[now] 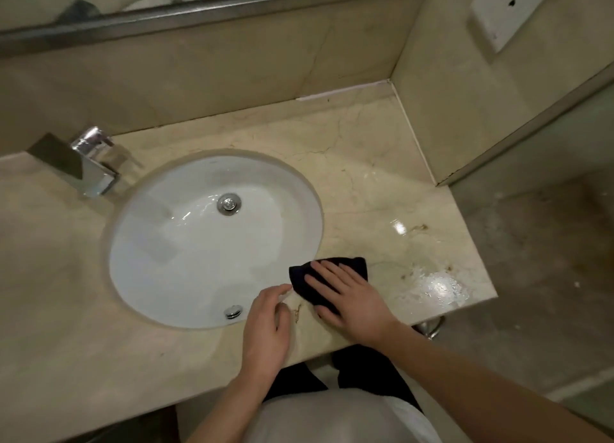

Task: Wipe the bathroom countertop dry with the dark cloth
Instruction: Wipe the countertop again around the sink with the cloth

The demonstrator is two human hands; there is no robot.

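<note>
A: Right hand (pixel 349 296)?
B: Flat on dark cloth (pixel 345 265), fingers straight, desk (pixel 365 183) beside sink (pixel 212 243).
A: Left hand (pixel 265 329)?
B: Resting at sink rim, fingers relaxed. Wet sheen at the desk's right front corner.

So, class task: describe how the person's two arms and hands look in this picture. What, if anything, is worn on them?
Both forearms are bare; no sleeve shows as far up as the frame reaches. The left hand and the right hand wear no gloves, and no rings, watch or wristband can be seen. The nails look short and unpainted. Below the arms, a light garment and dark trousers show.
</note>
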